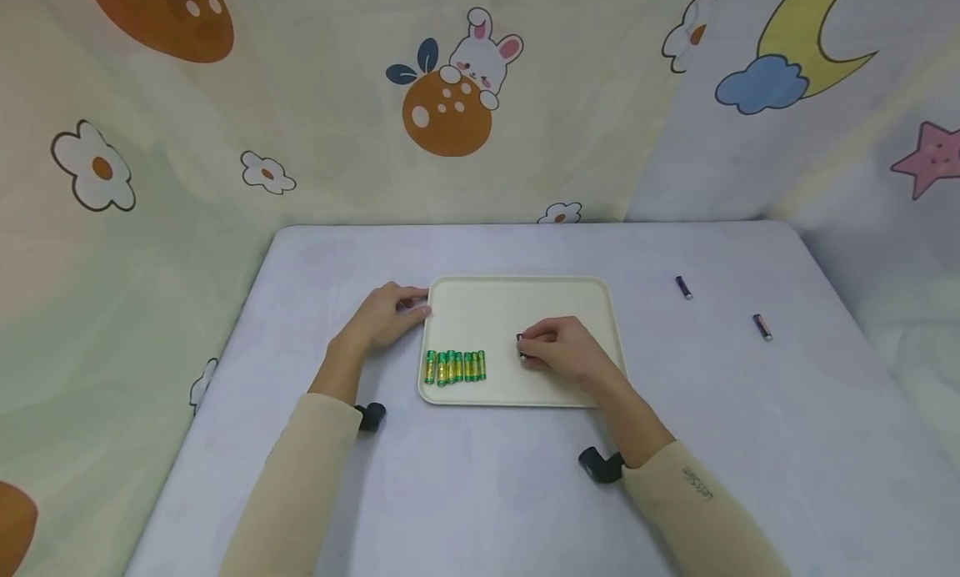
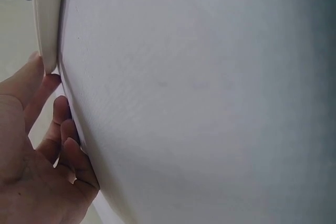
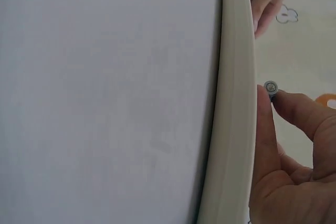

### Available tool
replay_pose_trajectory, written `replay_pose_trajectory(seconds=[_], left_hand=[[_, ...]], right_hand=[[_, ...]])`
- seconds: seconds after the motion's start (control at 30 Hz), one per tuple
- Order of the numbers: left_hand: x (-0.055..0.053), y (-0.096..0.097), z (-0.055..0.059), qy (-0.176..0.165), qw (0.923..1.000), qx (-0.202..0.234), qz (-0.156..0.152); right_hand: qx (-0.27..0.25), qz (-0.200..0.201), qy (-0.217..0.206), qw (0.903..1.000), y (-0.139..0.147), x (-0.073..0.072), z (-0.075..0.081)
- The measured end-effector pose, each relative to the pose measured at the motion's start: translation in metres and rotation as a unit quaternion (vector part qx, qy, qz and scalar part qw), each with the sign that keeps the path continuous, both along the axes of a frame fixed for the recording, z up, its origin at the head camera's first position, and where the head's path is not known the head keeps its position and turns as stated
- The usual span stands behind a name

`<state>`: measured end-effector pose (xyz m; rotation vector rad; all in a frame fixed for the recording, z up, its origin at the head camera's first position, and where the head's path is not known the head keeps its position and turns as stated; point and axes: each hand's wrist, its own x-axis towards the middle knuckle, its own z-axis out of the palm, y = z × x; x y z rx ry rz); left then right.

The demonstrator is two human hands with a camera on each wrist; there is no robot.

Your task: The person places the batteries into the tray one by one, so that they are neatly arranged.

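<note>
A cream tray [image 1: 517,298] lies on the table, with a row of several green and gold batteries [image 1: 451,367] side by side in its front left part. My left hand [image 1: 386,314] holds the tray's left edge near the back corner. In the left wrist view, the thumb [image 2: 32,69] meets the rim and the index finger is just beyond it, the other fingers curled. Over the tray, right of the row, my right hand [image 1: 562,350] pinches a dark battery [image 1: 521,348] between thumb and fingertips. The right wrist view shows this battery end-on [image 3: 271,87].
Two more dark batteries lie on the table to the right of the tray, one farther back [image 1: 683,288] and one farther right [image 1: 762,327]. White cloth covers the table [image 1: 480,485]. A patterned curtain [image 1: 322,77] hangs behind and at the sides.
</note>
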<state>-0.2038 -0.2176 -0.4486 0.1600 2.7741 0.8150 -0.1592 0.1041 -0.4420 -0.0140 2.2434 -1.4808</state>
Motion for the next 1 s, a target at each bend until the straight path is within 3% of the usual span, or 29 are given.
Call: replay_pose_trajectory(seconds=[0.33, 0.47, 0.7, 1.0], left_hand=[[0.000, 0.000, 0.001, 0.000, 1.0000, 0.006, -0.001], [0.001, 0.000, 0.002, -0.002, 1.0000, 0.006, -0.001], [0.001, -0.001, 0.000, -0.001, 1.0000, 0.002, -0.005], [0.001, 0.000, 0.002, 0.001, 1.0000, -0.001, -0.006]], right_hand=[[0.056, 0.028, 0.024, 0.9978, -0.034, 0.012, 0.001], [0.055, 0.029, 0.039, 0.9973, -0.040, 0.014, 0.000], [0.064, 0.043, 0.033, 0.9965, -0.041, 0.017, 0.001], [0.074, 0.048, 0.046, 0.9950, -0.022, 0.016, 0.015]])
